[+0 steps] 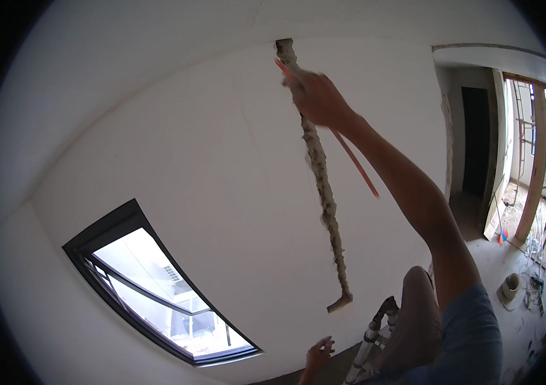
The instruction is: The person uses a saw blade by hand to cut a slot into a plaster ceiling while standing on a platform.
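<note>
High on the white wall, my right hand (318,97) is raised and closed around a thin orange-red tube (357,165). One end of the tube pokes out past my fingers at the upper left; the rest slants down to the right below my wrist. Behind the hand runs a rough channel (321,176) cut into the wall (221,147), from near the ceiling down to a short bend at its foot. My left hand (319,351) is low at the bottom edge, in front of the wall, with its fingers loosely curled and apart. I see nothing held in it.
A metal ladder (366,346) stands by my bent leg (416,314). A dark-framed window (164,282) is at the lower left. To the right are a doorway, a wooden-framed opening (532,160), a bucket (511,287) and tangled cords (534,295) on the floor.
</note>
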Demonstrator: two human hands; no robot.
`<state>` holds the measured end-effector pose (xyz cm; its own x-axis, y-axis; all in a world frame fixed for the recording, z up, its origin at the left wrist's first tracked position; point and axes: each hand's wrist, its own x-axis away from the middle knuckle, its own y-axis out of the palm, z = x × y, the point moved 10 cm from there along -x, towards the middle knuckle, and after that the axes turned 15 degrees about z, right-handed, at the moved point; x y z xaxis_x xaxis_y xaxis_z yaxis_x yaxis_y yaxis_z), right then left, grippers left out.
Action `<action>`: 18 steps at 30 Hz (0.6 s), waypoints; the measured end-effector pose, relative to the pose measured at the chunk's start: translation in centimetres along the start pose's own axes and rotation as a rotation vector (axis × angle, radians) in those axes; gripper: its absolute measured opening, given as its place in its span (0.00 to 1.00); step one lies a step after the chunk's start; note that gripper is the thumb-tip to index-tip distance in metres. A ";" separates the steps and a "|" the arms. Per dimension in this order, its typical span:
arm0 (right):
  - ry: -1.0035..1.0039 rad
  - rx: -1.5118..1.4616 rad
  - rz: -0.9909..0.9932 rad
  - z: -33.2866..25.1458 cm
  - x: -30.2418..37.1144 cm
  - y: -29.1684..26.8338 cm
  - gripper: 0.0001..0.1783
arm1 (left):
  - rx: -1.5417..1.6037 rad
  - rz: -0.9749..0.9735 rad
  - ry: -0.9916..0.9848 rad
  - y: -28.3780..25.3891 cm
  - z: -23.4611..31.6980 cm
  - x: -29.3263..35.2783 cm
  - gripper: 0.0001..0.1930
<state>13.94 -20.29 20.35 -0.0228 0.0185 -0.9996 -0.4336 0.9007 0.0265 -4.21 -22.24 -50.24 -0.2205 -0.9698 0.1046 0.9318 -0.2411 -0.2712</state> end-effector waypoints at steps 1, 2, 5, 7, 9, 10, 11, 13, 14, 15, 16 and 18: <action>-0.117 0.108 0.034 0.9 -2.5 0.6 0.11 | -0.044 -0.025 0.022 0.5 -0.6 0.3 0.23; -0.027 0.111 0.084 1.7 -4.8 2.5 0.12 | -0.072 -0.009 0.028 0.1 -1.9 0.9 0.24; 0.101 0.194 0.163 4.9 -9.4 6.7 0.13 | -0.032 0.078 0.244 -0.2 -8.5 2.0 0.18; 0.103 0.213 0.198 5.7 -10.8 7.7 0.14 | -0.090 0.071 -0.002 -1.3 -12.2 3.5 0.19; 0.068 0.168 0.244 5.4 -11.5 8.2 0.14 | -0.053 0.117 -0.186 -3.6 -14.5 5.8 0.19; 0.082 0.148 0.249 5.2 -11.7 8.4 0.15 | 0.014 0.165 -0.244 -4.9 -15.1 6.8 0.19; 0.096 0.130 0.254 5.1 -11.8 8.5 0.17 | 0.081 0.211 -0.301 -6.2 -15.9 7.5 0.20; 0.117 0.111 0.253 5.4 -12.1 8.7 0.18 | 0.164 0.257 -0.205 -8.1 -15.8 8.0 0.20; 0.124 0.108 0.249 5.6 -12.4 8.7 0.18 | 0.205 0.278 -0.156 -9.0 -15.9 8.2 0.20; 0.128 0.106 0.251 5.8 -12.8 8.4 0.18 | 0.208 0.294 -0.113 -9.7 -16.4 7.9 0.19; 0.125 0.115 0.238 5.4 -12.8 8.4 0.18 | 0.213 0.318 -0.073 -10.4 -16.9 7.3 0.19; 0.117 0.136 0.214 4.9 -12.6 8.4 0.17 | 0.169 0.372 -0.074 -11.7 -17.6 6.6 0.18</action>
<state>14.98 -10.79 33.14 -0.2084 0.1714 -0.9629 -0.2829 0.9319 0.2271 -21.68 -26.51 -63.19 0.1559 -0.9827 0.0996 0.9795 0.1409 -0.1437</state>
